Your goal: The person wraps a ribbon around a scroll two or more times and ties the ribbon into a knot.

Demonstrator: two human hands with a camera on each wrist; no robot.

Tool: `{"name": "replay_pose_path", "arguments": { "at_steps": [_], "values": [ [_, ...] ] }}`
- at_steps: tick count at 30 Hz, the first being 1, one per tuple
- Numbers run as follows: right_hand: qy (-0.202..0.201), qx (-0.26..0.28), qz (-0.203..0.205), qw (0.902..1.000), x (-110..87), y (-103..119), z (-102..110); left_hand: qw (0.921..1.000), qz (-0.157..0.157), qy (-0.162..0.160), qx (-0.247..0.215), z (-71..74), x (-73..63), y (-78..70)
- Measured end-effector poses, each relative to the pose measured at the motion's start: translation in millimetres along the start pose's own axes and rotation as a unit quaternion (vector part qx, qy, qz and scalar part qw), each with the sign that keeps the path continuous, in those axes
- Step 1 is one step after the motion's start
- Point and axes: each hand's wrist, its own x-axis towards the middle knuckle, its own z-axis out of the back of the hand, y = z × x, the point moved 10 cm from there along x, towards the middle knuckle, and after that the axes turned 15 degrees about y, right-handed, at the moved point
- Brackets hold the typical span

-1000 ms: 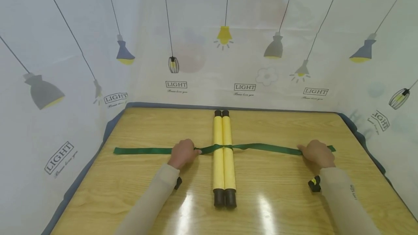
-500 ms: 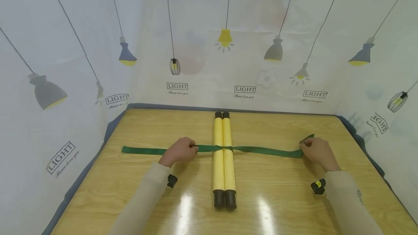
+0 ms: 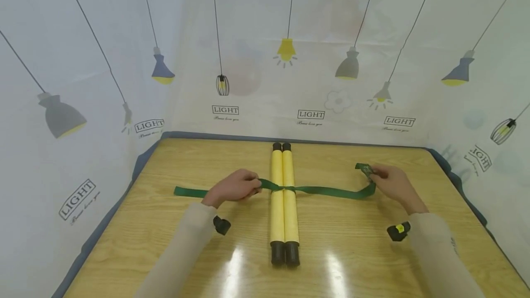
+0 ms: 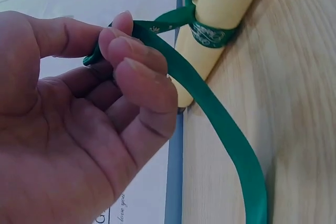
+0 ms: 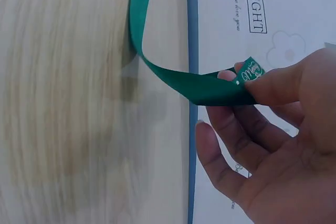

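Observation:
Two yellow batons (image 3: 285, 215) with black end caps lie side by side on the table, pointing away from me. A green ribbon (image 3: 327, 191) with pale print wraps round their middle and crosses itself there. My left hand (image 3: 233, 185) pinches the ribbon's left part close to the batons; beyond it the tail (image 3: 190, 191) trails left on the wood. In the left wrist view the ribbon (image 4: 210, 103) hangs down from the thumb and fingertips. Right of the batons, my right hand (image 3: 395, 186) pinches the ribbon near its other end, which is lifted and folded over.
The wooden table (image 3: 339, 224) has a blue-grey edging along its back and sides. White sheets (image 3: 265, 95) printed with hanging lamps and lettering stand round three sides. A black wrist camera (image 3: 398, 231) sits under the right wrist, another camera (image 3: 221, 225) under the left.
My right hand has raised and folded the right end of the ribbon, shifting slightly left. The left hand has moved toward the batons, drawing the left tail rightward. The batons stay put.

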Motion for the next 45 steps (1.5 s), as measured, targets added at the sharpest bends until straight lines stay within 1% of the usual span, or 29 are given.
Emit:
{"name": "replay_pose_path", "arguments": {
  "at_steps": [4, 7, 12, 21, 26, 31, 37, 42, 45],
  "values": [
    [0.007, 0.015, 0.015, 0.9997, 3.4, 16, -3, 0.9996, -0.014, 0.007, -0.022, -3.3, 4.5, -6.9],
    [0.016, 0.027, 0.035, 0.9989, 7.0, 30, -6, 0.999, -0.021, 0.006, -0.04, -4.5, 7.3, -11.2],
    [0.022, 0.028, 0.069, 0.997, 16.7, 50, -12, 0.9978, -0.024, 0.004, -0.061, -5.2, 10.7, -15.8],
    [0.033, 0.032, 0.129, 0.9905, 39.0, 83, -29, 0.9956, -0.028, 0.017, -0.088, -6.9, 19.2, -20.3],
    [0.04, 0.035, 0.149, 0.9874, 48.6, 100, -41, 0.9945, -0.032, 0.021, -0.098, -7.6, 25.4, -21.2],
    [0.049, 0.035, 0.168, 0.984, 59.9, 119, -55, 0.9929, -0.036, 0.025, -0.11, -9.5, 27.8, -24.7],
    [0.061, 0.022, 0.194, 0.9788, 71.8, 146, -72, 0.9898, -0.04, 0.046, -0.129, -15.3, 33.2, -29.1],
    [0.066, 0.034, 0.203, 0.9765, 78.2, 168, -81, 0.9889, -0.039, 0.053, -0.133, -19.1, 36.5, -30.5],
    [0.071, 0.043, 0.202, 0.9759, 81.8, 177, -85, 0.9894, -0.04, 0.053, -0.129, -20.2, 36.9, -31.0]
  ]
}}
